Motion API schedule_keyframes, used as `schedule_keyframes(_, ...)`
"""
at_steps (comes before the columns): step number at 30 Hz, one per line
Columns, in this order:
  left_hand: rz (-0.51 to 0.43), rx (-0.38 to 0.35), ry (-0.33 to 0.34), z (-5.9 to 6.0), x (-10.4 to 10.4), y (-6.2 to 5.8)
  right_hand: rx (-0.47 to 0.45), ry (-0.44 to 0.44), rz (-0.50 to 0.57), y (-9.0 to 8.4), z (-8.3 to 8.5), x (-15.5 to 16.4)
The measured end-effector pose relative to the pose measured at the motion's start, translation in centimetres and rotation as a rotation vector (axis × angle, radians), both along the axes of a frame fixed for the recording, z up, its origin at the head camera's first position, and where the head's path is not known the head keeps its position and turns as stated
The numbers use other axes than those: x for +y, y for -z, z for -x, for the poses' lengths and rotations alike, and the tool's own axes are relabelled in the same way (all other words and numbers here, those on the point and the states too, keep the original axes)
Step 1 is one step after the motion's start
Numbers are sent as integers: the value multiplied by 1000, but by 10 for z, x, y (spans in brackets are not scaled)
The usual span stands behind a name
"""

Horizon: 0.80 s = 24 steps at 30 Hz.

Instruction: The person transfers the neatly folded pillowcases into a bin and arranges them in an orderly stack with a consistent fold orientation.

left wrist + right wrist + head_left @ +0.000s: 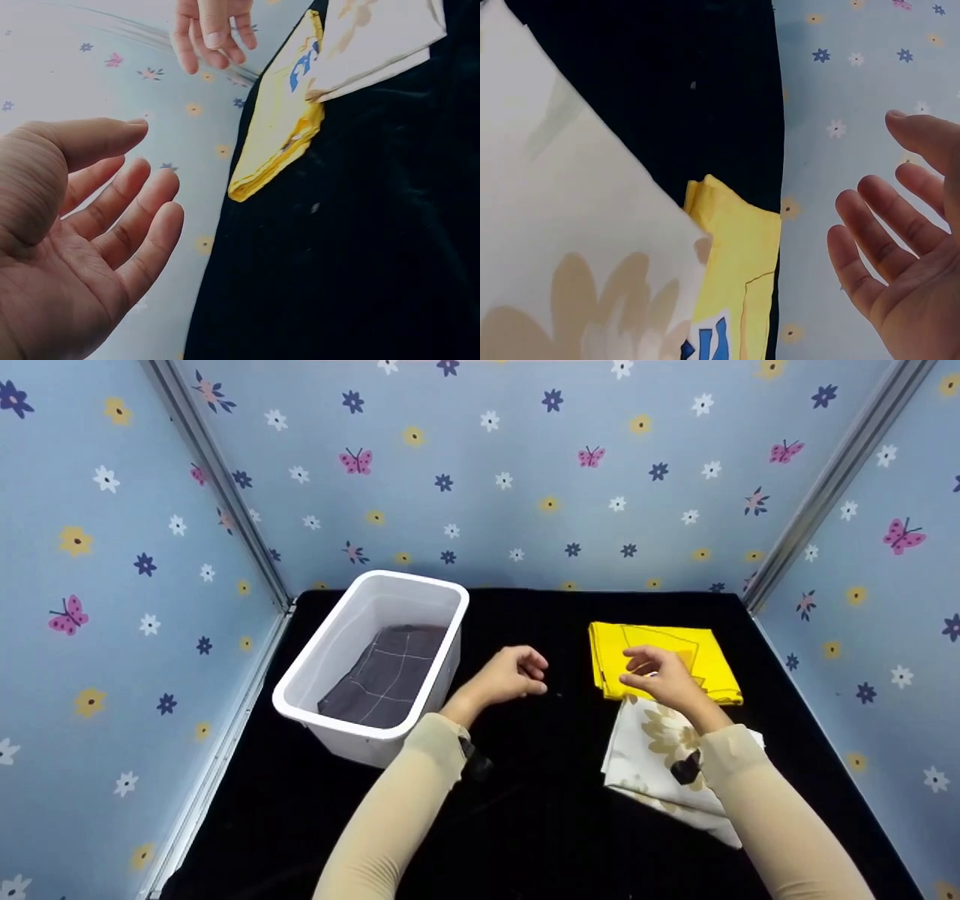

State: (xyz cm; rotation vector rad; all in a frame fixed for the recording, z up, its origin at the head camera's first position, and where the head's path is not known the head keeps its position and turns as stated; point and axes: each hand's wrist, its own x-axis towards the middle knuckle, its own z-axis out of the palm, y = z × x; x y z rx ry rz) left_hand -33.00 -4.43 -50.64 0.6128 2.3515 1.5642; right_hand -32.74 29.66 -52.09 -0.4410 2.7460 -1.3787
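Both forearms, in beige sleeves, reach up from the bottom edge of the head view toward the middle of the frame. The left hand [511, 675] sits just left of centre, fingers loosely curled, holding nothing; its wrist view shows the palm open and relaxed. The right hand [660, 675] hovers right of centre, fingers bent slightly downward, palm open in its own wrist view.

Three views: one high overview, two close wrist shots.

The head camera looks forward and down over the whole black cloth-covered table [540, 825]. Each wrist camera sits close beside its own palm, looking past it at the folded yellow cloth [277, 142], which lies at 2 o'clock overhead [664, 660] and shows in all three [735, 270].
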Motion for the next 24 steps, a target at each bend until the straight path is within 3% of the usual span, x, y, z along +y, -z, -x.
schedule_keyframes(24,-71,-89,-4,-23,62,57,-36,12,-96,20,-10,43)
